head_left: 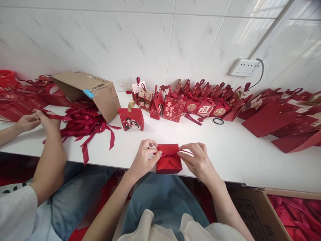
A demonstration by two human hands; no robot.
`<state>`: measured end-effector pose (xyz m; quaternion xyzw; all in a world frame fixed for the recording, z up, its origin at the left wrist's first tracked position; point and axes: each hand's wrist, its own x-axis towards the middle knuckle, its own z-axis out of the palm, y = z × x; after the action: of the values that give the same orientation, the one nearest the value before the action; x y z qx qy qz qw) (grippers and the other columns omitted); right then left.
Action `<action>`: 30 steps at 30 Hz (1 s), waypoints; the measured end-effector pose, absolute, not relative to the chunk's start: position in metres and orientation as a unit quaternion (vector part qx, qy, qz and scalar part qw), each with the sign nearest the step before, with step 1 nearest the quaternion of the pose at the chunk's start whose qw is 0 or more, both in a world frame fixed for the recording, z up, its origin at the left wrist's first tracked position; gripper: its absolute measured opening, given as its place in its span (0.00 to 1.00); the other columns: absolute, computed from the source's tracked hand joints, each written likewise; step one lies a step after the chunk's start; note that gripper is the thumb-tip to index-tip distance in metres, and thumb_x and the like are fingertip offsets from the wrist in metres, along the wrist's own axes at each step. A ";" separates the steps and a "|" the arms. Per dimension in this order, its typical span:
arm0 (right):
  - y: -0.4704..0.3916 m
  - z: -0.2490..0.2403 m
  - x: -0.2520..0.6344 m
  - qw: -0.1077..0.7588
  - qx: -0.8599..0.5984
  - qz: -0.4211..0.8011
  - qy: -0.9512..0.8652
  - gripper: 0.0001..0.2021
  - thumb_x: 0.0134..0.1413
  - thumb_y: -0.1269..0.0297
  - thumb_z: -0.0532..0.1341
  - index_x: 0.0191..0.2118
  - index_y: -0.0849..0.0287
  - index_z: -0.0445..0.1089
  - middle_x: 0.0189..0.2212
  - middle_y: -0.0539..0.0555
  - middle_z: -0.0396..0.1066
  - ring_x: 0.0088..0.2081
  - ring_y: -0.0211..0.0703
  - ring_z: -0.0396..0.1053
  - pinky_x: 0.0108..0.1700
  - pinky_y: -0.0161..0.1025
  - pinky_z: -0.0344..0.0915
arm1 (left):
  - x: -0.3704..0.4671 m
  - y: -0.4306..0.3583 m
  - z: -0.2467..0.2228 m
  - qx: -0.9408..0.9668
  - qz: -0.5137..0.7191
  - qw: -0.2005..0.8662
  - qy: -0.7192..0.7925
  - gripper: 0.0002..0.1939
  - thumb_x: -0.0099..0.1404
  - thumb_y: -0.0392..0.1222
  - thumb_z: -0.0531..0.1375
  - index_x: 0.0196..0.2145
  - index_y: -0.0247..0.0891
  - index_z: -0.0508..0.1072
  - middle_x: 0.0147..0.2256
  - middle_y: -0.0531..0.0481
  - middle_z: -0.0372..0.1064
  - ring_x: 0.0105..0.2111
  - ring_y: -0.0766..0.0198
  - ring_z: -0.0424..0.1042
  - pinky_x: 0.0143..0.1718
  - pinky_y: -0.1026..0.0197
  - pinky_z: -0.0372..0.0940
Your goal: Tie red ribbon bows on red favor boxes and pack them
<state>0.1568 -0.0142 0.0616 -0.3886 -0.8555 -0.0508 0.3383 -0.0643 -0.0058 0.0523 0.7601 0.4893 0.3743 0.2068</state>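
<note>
In front of me, at the front edge of the table, sits a small red gift box point(169, 164) with curved flaps folded on its front. A dark red ribbon point(171, 153) runs across its top and is crossed or knotted near the middle. My left hand point(146, 155) pinches the ribbon at the box's left side, thumb against forefinger. On the right side my right hand point(198, 160) pinches the other end, with thin loops of ribbon showing past the fingers.
Red boxes point(207, 106) with ribbon handles line the wall. A cardboard box point(106, 100) stands by a heap of ribbons point(82, 122) at left, where a co-worker's hands point(37, 122) hold ribbon. A carton of red pieces point(298, 214) is lower right.
</note>
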 end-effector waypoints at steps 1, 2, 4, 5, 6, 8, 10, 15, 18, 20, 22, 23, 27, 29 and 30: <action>-0.014 0.061 0.158 0.332 -0.387 -0.056 -0.858 0.10 0.59 0.75 0.54 0.38 0.56 0.71 0.39 0.56 0.71 0.39 0.44 0.66 0.42 0.47 0.58 | -0.063 -0.009 0.053 0.761 0.379 0.191 0.490 0.14 0.65 0.41 0.53 0.23 0.38 0.70 0.36 0.47 0.63 0.40 0.60 0.64 0.45 0.56 0.63; -0.014 0.059 0.158 0.331 -0.384 -0.054 -0.860 0.10 0.59 0.75 0.54 0.39 0.56 0.71 0.39 0.57 0.71 0.38 0.43 0.67 0.42 0.46 0.58 | -0.061 -0.012 0.054 0.762 0.380 0.178 0.494 0.13 0.65 0.40 0.52 0.24 0.38 0.68 0.35 0.47 0.62 0.38 0.62 0.64 0.42 0.58 0.64; -0.016 0.057 0.157 0.341 -0.385 -0.035 -0.857 0.10 0.59 0.74 0.54 0.41 0.55 0.70 0.38 0.57 0.70 0.38 0.43 0.67 0.42 0.46 0.59 | -0.057 -0.018 0.056 0.760 0.369 0.166 0.509 0.10 0.66 0.39 0.51 0.27 0.38 0.66 0.34 0.49 0.60 0.33 0.65 0.65 0.36 0.61 0.64; -0.018 0.057 0.156 0.349 -0.396 -0.017 -0.849 0.10 0.60 0.73 0.54 0.42 0.55 0.70 0.39 0.57 0.70 0.38 0.43 0.67 0.42 0.45 0.60 | -0.055 -0.021 0.058 0.757 0.360 0.167 0.519 0.08 0.66 0.39 0.51 0.29 0.38 0.66 0.34 0.50 0.59 0.30 0.67 0.64 0.33 0.63 0.63; -0.020 0.056 0.155 0.354 -0.415 0.006 -0.838 0.10 0.60 0.71 0.54 0.44 0.56 0.69 0.39 0.57 0.69 0.38 0.43 0.67 0.41 0.44 0.61 | -0.053 -0.023 0.059 0.754 0.353 0.170 0.527 0.07 0.66 0.39 0.51 0.30 0.39 0.65 0.33 0.51 0.59 0.27 0.68 0.63 0.30 0.64 0.62; -0.024 0.057 0.152 0.359 -0.474 0.069 -0.801 0.09 0.61 0.67 0.53 0.44 0.58 0.66 0.36 0.56 0.68 0.35 0.42 0.67 0.39 0.42 0.62 | -0.050 -0.027 0.060 0.749 0.345 0.185 0.534 0.06 0.66 0.39 0.51 0.30 0.39 0.62 0.30 0.53 0.59 0.24 0.69 0.61 0.27 0.65 0.60; -0.030 0.060 0.149 0.344 -0.538 0.147 -0.756 0.09 0.62 0.62 0.51 0.36 0.58 0.65 0.27 0.52 0.66 0.27 0.40 0.63 0.32 0.38 0.60 | -0.049 -0.029 0.059 0.746 0.347 0.206 0.530 0.07 0.66 0.39 0.50 0.29 0.40 0.60 0.28 0.54 0.59 0.25 0.69 0.61 0.28 0.64 0.60; -0.038 0.064 0.136 0.298 -0.598 0.273 -0.692 0.21 0.61 0.50 0.48 0.21 0.56 0.55 0.16 0.47 0.57 0.19 0.37 0.53 0.24 0.36 0.52 | -0.050 -0.027 0.051 0.731 0.377 0.241 0.515 0.06 0.65 0.38 0.50 0.29 0.39 0.60 0.34 0.51 0.63 0.29 0.68 0.63 0.32 0.63 0.61; -0.037 0.062 0.129 0.305 -0.607 0.306 -0.667 0.21 0.58 0.47 0.51 0.21 0.56 0.58 0.15 0.46 0.54 0.19 0.37 0.51 0.24 0.35 0.52 | -0.049 -0.025 0.049 0.722 0.383 0.267 0.511 0.07 0.64 0.37 0.51 0.27 0.39 0.60 0.37 0.51 0.65 0.28 0.69 0.63 0.32 0.63 0.61; -0.034 0.059 0.125 0.314 -0.612 0.328 -0.648 0.20 0.56 0.47 0.52 0.21 0.56 0.59 0.14 0.45 0.52 0.18 0.36 0.50 0.24 0.35 0.51 | -0.049 -0.024 0.049 0.714 0.389 0.276 0.512 0.08 0.63 0.36 0.51 0.25 0.39 0.59 0.37 0.51 0.66 0.27 0.69 0.62 0.31 0.63 0.61; -0.030 0.057 0.123 0.327 -0.613 0.346 -0.631 0.21 0.55 0.46 0.52 0.21 0.56 0.59 0.14 0.45 0.52 0.19 0.36 0.50 0.23 0.34 0.51 | -0.048 -0.023 0.049 0.706 0.399 0.283 0.512 0.09 0.63 0.35 0.52 0.24 0.38 0.58 0.36 0.51 0.66 0.26 0.69 0.62 0.30 0.63 0.60; -0.029 0.056 0.123 0.333 -0.613 0.353 -0.624 0.21 0.55 0.45 0.52 0.21 0.56 0.58 0.14 0.45 0.53 0.19 0.35 0.50 0.23 0.34 0.50 | -0.048 -0.023 0.049 0.703 0.404 0.287 0.510 0.10 0.62 0.35 0.52 0.24 0.38 0.57 0.36 0.50 0.66 0.27 0.69 0.63 0.29 0.63 0.60; -0.024 0.052 0.124 0.344 -0.605 0.364 -0.618 0.21 0.55 0.46 0.52 0.20 0.57 0.58 0.14 0.45 0.52 0.18 0.35 0.49 0.23 0.34 0.49 | -0.047 -0.021 0.046 0.694 0.420 0.298 0.503 0.10 0.62 0.35 0.52 0.23 0.38 0.57 0.36 0.50 0.66 0.28 0.69 0.64 0.28 0.64 0.60; -0.023 0.051 0.125 0.350 -0.591 0.372 -0.624 0.20 0.56 0.47 0.52 0.21 0.57 0.58 0.15 0.45 0.53 0.19 0.35 0.49 0.24 0.34 0.50 | -0.048 -0.020 0.043 0.687 0.429 0.301 0.504 0.10 0.62 0.36 0.52 0.23 0.38 0.58 0.36 0.50 0.65 0.26 0.69 0.62 0.28 0.64 0.60; -0.023 0.050 0.126 0.352 -0.582 0.379 -0.627 0.19 0.56 0.48 0.52 0.22 0.57 0.59 0.16 0.46 0.54 0.20 0.35 0.50 0.25 0.34 0.51 | -0.048 -0.020 0.041 0.681 0.434 0.303 0.506 0.10 0.62 0.36 0.52 0.23 0.38 0.58 0.36 0.49 0.64 0.27 0.69 0.62 0.28 0.64 0.61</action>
<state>0.1264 -0.0231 0.0502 -0.5821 -0.6273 0.3792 0.3519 -0.0476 -0.0199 0.0413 0.6812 0.5058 0.4342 0.3027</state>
